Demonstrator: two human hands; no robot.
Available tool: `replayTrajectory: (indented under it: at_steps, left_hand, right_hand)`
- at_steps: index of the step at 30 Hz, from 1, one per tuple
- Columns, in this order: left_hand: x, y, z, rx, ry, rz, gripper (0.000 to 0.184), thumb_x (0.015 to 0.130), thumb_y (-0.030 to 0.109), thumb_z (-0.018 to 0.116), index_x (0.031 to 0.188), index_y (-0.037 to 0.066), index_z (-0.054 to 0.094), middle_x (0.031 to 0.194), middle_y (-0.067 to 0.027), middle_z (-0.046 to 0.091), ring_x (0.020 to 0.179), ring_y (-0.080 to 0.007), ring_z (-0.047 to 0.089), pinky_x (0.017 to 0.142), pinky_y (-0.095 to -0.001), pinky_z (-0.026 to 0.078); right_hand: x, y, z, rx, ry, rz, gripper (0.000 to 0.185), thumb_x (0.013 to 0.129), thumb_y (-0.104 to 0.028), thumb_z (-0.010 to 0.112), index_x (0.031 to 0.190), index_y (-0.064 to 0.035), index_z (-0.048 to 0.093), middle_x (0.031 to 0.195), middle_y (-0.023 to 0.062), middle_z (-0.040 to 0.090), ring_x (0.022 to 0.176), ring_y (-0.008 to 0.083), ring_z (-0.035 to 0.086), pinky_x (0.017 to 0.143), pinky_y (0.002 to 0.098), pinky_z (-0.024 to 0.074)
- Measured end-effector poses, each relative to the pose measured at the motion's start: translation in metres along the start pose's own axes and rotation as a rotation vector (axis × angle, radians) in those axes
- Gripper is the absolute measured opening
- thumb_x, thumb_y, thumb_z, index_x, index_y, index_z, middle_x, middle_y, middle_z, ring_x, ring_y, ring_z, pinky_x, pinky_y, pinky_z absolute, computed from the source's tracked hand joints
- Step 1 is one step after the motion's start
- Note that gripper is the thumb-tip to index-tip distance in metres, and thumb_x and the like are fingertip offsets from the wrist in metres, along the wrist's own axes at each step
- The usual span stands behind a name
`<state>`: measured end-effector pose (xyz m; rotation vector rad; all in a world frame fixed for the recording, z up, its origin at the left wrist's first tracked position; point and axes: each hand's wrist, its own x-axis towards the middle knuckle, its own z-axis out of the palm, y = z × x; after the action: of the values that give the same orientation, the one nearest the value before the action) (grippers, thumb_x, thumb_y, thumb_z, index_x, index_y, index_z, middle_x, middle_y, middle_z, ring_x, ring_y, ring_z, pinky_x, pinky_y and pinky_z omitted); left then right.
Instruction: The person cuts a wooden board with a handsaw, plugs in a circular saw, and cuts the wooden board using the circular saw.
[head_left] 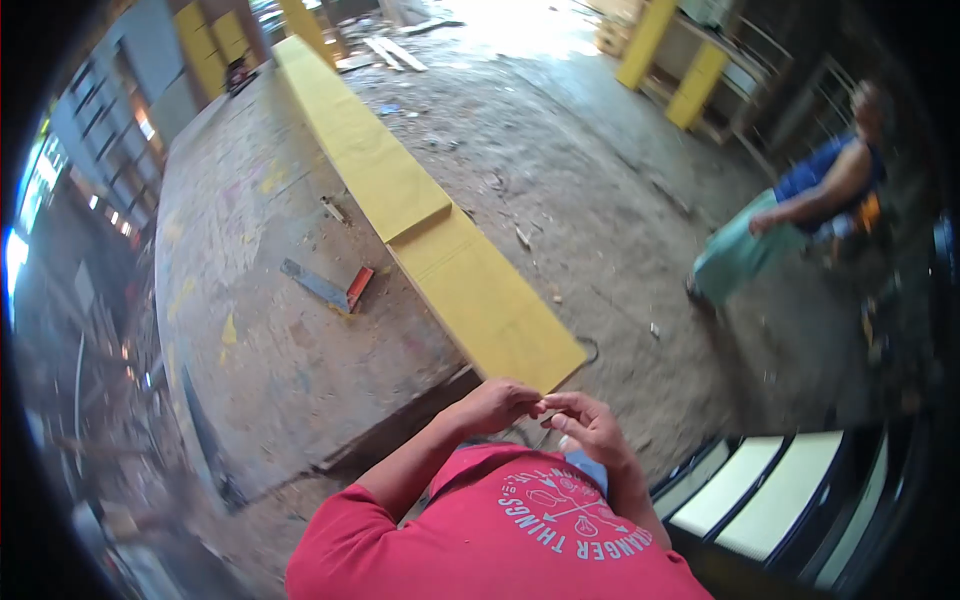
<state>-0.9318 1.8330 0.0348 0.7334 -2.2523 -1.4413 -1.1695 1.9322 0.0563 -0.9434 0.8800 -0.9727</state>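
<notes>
Two hands, left hand (500, 403) and right hand (592, 430), fingers bent, meeting lower centre by the near end of two overlapping yellow boards (412, 200) running upper left, anything held apparently hidden, cannot tell; one red-handled square (328, 291) left of centre on one table (290, 360); one person (800, 205), upper right, blurred.

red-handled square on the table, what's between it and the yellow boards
In the head view, only a strip of worn tabletop lies between the red-handled square and the yellow boards; no other tool shows there.
</notes>
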Motion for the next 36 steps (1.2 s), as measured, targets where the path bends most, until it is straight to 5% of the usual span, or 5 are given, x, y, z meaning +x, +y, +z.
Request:
replayTrajectory:
  at_steps: [8, 15, 24, 29, 36]
  left_hand:
    - [0.144, -0.007, 0.076, -0.147, 0.402, -0.434, 0.023, 0.099, 0.007, 0.07, 0.12, 0.006, 0.077, 0.105, -0.011, 0.08, 0.096, -0.0212, 0.073, 0.088, -0.0354, 0.058]
    - [0.194, -0.09, 0.076, 0.621, 0.754, -0.967, 0.095, 0.102, 0.06, 0.057, 0.171, 0.006, 0.021, 0.18, -0.0202, 0.011, 0.168, -0.0365, 0.001, 0.133, -0.0577, -0.004]
    - [0.275, -0.133, -0.017, 0.653, 1.01, -1.29, 0.1, 0.101, 0.066, 0.049, 0.173, 0.005, 0.014, 0.18, -0.0206, 0.009, 0.168, -0.0359, 0.0, 0.132, -0.0601, -0.007]
    - [0.324, -0.152, -0.139, 0.755, 1.318, -0.919, 0.071, 0.096, 0.035, 0.071, 0.156, 0.003, 0.051, 0.17, -0.0308, 0.031, 0.16, -0.0453, 0.03, 0.131, -0.0619, 0.018]
    - [0.342, -0.241, -0.337, 0.834, 1.451, -1.274, 0.085, 0.103, 0.055, 0.057, 0.163, -0.003, 0.038, 0.171, -0.0317, 0.028, 0.162, -0.0447, 0.023, 0.133, -0.0588, 0.011]
  right_hand:
    - [0.077, -0.108, -0.186, -0.53, -0.338, 0.188, 0.041, 0.103, -0.019, 0.074, 0.139, -0.0018, 0.067, 0.126, 0.0122, 0.076, 0.113, 0.0175, 0.071, 0.098, 0.0335, 0.0566]
    - [0.199, -0.139, -0.268, -0.444, -0.465, 0.178, 0.043, 0.103, -0.023, 0.075, 0.14, -0.0021, 0.066, 0.128, 0.0124, 0.075, 0.115, 0.0189, 0.071, 0.102, 0.0356, 0.0553]
    - [0.389, -0.182, -0.392, -0.598, -0.468, 0.363, 0.038, 0.105, -0.021, 0.072, 0.135, 0.0018, 0.068, 0.123, 0.0124, 0.077, 0.111, 0.0172, 0.072, 0.1, 0.0335, 0.0561]
    - [0.522, -0.219, -0.417, -0.562, -0.463, 0.334, 0.032, 0.104, -0.013, 0.074, 0.131, 0.0029, 0.069, 0.109, 0.0074, 0.076, 0.102, 0.014, 0.071, 0.093, 0.0313, 0.0571]
    - [0.734, -0.227, -0.381, -0.54, -0.578, 0.251, 0.033, 0.104, -0.02, 0.073, 0.13, 0.0011, 0.071, 0.11, 0.0094, 0.078, 0.103, 0.0156, 0.072, 0.093, 0.0317, 0.0564]
